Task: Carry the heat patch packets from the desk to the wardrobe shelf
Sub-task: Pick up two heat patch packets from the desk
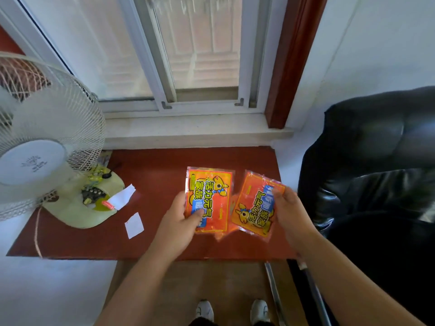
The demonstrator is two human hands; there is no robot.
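Observation:
Two orange heat patch packets with yellow print are over the red-brown desk [153,243]. My left hand [181,215] grips the left packet [209,194] by its lower left edge, thumb across the front. My right hand [288,208] pinches the right packet [253,208] at its upper right corner, and that packet is tilted. The edge of a further orange packet [229,228] shows between and beneath them, mostly hidden.
A white table fan [47,147] with a pale green base stands on the desk's left end. Two white paper scraps [134,224] lie near it. A black leather chair [376,172] stands at the right. The window sill [188,130] runs behind the desk.

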